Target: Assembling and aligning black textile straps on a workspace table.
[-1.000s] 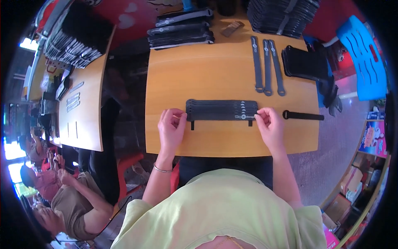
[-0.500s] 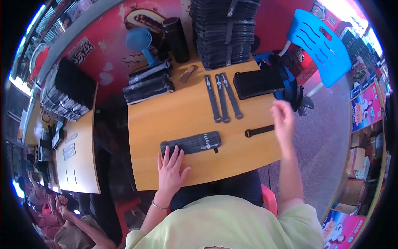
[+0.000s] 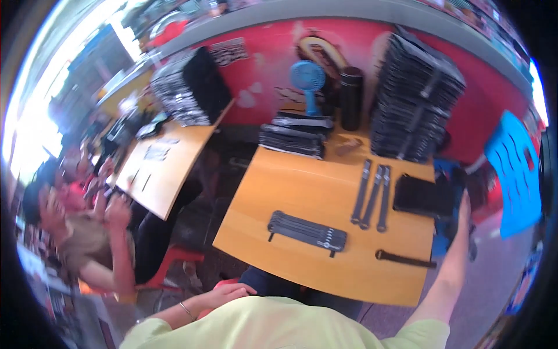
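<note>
A flat grey bundle of straps (image 3: 308,232) with white markings lies near the front of the wooden table (image 3: 279,186). My left hand (image 3: 231,292) has come off it and rests by my lap, nothing seen in it, fingers laid out. My right hand (image 3: 464,206) reaches past the table's right edge, beside a black zipped pouch (image 3: 423,195); its fingers are blurred and partly out of sight. Left of the pouch lie three dark grey straps (image 3: 372,198) with looped ends. One black strap (image 3: 405,259) sits alone at the front right.
Along the back stand a tall stack of black packs (image 3: 414,102), a dark bottle (image 3: 351,100), a blue fan (image 3: 308,81) and a low pile of packs (image 3: 293,136). A blue chair (image 3: 514,174) is at right. Leftward, people (image 3: 96,244) sit at another table (image 3: 168,168).
My left hand has left the strap bundle and drawn back to my lap. My right hand has moved outward past the table's right edge. The view has swung left.
</note>
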A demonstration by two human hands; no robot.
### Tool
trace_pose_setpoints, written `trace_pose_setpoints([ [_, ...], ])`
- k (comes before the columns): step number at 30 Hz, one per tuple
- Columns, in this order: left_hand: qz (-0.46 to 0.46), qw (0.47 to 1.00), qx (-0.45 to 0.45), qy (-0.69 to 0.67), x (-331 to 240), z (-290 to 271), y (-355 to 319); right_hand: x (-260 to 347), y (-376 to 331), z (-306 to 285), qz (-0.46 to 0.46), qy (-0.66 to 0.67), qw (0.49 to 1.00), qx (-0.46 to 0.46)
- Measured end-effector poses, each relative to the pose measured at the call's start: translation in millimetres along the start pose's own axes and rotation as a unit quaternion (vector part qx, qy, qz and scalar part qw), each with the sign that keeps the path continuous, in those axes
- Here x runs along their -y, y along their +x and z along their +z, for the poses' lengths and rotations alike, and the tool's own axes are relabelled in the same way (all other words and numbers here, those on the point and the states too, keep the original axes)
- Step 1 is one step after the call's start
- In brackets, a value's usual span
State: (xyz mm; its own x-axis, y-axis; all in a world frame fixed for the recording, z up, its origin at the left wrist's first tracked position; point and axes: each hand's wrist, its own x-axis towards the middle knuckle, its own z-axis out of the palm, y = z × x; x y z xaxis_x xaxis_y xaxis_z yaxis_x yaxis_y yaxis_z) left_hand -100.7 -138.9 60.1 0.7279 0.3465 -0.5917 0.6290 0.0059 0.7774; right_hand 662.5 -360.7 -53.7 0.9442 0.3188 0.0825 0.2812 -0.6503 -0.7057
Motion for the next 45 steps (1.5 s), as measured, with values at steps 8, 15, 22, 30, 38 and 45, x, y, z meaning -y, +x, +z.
trace_pose_setpoints([
  [8, -0.081, 0.994, -0.067, 0.005, -19.1, 16.5, -6.3, -74.0, 29.4, -12.3, -0.041, -0.06, 0.997, 0.016],
  [15, -0.071, 0.994, 0.075, 0.037, -32.5, -4.4, 4.0, -78.2, 7.6, -45.7, -0.056, 0.082, 0.993, -0.064],
  [22, -0.039, 0.984, 0.155, -0.08, 32.1, -16.0, 6.5, 17.1, -101.1, -91.1, -0.153, 0.125, 0.976, -0.095],
  [30, -0.097, 0.992, 0.059, -0.048, 128.3, -19.5, 22.9, 121.5, -257.1, -124.7, -0.104, 0.139, 0.985, -0.012],
  [38, -0.031, 0.98, 0.162, -0.115, 106.4, -31.7, 23.9, 143.1, -315.6, -87.5, -0.223, -0.05, 0.961, 0.154],
  [45, -0.005, 0.948, 0.176, -0.264, 174.8, -30.1, 15.6, 143.7, -327.9, -51.9, -0.271, -0.121, 0.946, 0.131],
])
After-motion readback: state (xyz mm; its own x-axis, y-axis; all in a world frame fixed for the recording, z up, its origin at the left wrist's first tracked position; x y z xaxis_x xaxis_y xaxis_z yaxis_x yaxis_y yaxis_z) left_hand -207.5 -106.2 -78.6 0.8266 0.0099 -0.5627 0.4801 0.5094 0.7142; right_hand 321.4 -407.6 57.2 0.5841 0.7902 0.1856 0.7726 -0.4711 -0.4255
